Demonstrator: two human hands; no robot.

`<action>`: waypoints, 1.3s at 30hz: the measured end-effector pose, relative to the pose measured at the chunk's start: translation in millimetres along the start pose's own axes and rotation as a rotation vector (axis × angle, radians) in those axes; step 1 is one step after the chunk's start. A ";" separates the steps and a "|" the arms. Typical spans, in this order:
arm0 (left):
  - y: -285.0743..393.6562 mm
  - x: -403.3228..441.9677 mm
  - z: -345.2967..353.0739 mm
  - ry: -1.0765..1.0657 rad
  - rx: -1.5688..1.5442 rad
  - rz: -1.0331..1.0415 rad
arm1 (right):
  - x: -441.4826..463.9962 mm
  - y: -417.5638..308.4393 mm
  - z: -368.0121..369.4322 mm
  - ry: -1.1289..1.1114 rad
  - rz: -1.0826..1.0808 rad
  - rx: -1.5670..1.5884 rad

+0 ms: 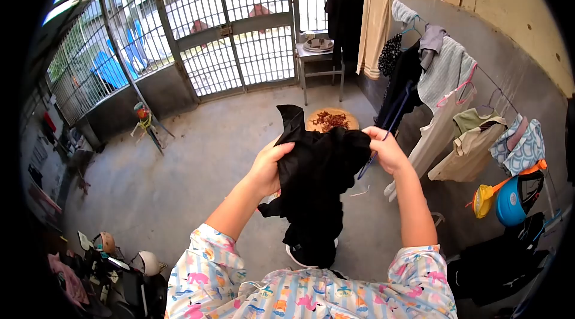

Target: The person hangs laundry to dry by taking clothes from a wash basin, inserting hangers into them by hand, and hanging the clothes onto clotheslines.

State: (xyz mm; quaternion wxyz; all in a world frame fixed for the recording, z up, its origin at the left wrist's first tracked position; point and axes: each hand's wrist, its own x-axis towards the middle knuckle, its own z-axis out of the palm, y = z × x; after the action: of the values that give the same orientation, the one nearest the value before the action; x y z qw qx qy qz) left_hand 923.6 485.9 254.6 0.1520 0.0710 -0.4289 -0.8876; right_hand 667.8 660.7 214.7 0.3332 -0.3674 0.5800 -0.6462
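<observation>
From the left, I am watching the left hand (268, 166) grasping the edge of a black garment (314, 169), its thumb lying over the cloth and its other fingers mostly hiding behind. The garment is hanging between the hands in front of the body; folds are concealing its cut, and I am not managing to tell where its lower end is stopping. I am judging it soft, limp and fairly light, nothing fragile, but prone to bunching and perhaps sliding where the fabric is looking smooth, near the upper left corner. I am favouring a hold on two separated edges, since a grip in the middle would be gathering the folds. Farther right, the right hand (386, 150) is pinching the opposite edge between thumb and fingers, while a blue hanger (363, 170) is running past that hand; I am not seeing how firmly the fingers are gripping it. The hanger is looking thin and stiff. Beyond, hung clothes (446, 76) are lining the wall.
</observation>
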 end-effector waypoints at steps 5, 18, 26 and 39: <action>0.5 11.0 15.1 0.205 0.427 0.175 | -17.7 30.5 -0.5 0.042 0.121 0.021; -25.1 31.6 -70.4 0.087 -0.127 -0.415 | -173.6 25.3 -16.5 -0.586 0.204 0.186; -43.8 45.2 -77.9 0.099 -0.200 -0.275 | -219.7 61.9 -13.3 -1.077 0.514 0.478; -75.0 34.0 -54.3 0.071 -0.226 -0.186 | -199.5 116.2 7.4 -0.465 0.140 -0.727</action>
State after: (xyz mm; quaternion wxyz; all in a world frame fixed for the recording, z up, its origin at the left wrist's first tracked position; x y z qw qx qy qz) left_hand 889.8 478.5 162.2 0.0914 0.1243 -0.3124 -0.9373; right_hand 776.1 815.7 81.9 0.3468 -0.5564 0.7028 -0.2761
